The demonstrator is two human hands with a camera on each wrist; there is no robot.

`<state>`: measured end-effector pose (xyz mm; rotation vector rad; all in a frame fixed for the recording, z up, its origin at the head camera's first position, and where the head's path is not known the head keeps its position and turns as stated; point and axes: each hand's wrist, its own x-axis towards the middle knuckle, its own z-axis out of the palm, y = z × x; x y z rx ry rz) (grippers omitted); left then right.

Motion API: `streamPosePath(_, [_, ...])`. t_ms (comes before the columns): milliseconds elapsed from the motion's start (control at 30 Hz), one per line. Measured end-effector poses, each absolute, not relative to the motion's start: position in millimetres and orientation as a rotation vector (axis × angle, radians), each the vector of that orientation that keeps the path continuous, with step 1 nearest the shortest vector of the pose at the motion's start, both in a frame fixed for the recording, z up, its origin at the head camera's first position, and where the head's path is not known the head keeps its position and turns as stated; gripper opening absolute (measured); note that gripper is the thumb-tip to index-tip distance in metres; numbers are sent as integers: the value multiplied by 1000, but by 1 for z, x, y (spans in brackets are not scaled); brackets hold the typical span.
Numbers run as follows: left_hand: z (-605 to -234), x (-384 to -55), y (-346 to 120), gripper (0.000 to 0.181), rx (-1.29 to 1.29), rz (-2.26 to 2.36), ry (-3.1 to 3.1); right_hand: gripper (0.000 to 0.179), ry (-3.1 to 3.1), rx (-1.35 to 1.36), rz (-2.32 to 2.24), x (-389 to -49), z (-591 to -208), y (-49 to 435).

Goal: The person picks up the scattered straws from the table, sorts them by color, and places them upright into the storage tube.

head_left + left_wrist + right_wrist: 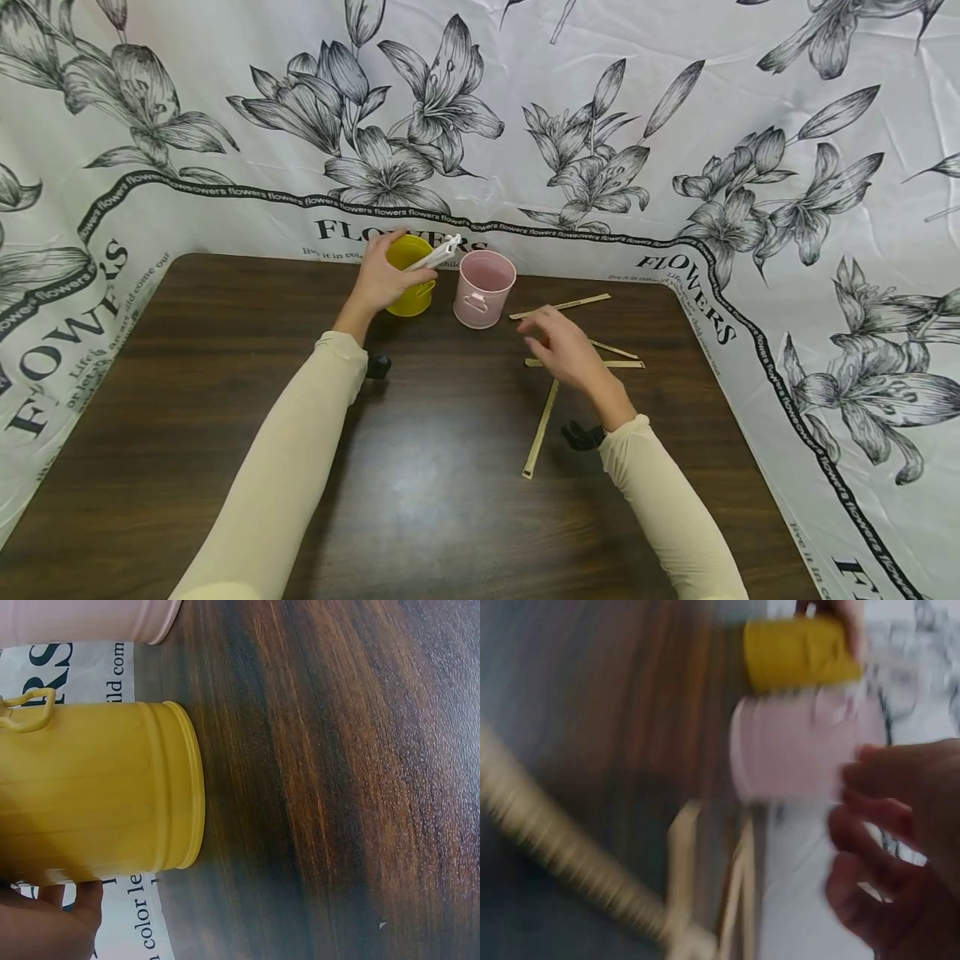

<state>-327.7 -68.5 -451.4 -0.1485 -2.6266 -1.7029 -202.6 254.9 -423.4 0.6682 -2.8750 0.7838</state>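
Note:
In the head view my left hand (378, 279) grips a small yellow bucket (410, 302) at its rim, thumb across the front and fingers at the far left. Long thin white sticks (438, 252) stick out of the bucket's mouth, leaning right past the thumb. A pink bucket (480, 304) stands just right of it. Over some thin wooden rulers (542, 429), my right hand (564, 346) hovers with loosely curled fingers, nothing visible in it. The right wrist view is blurred; there the right hand (900, 847) appears near the pink bucket (795, 750).
The dark wooden table (420, 500) carries both buckets near its back edge. Several rulers lie scattered and partly crossing at the right. White flower-printed cloth (495, 183) hangs behind and along the sides.

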Motion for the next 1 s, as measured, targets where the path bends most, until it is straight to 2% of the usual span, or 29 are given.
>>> streamPosePath(200, [-450,-326,-69,99,-162,-1704,-2630,33,-3221,663,1084,-188,-451,305])
streamPosePath(367, [-452,-326,-68,98,-168,-1699,-2618,44,-3293,766,1337,-180,-471,322])
streamPosePath(600, [-454,-324,-69,98,-192,-1625,-2610,33,-3289,730,1368,-180,-481,327])
streamPosePath(867, [-450,-313,-73,104,-234,-1373,-2669,14,-3265,756,1202,-181,-483,321])
streamPosePath(1000, [-446,-303,-67,99,-186,-1314,-2551,11,-3253,746,1184,-179,-482,320])
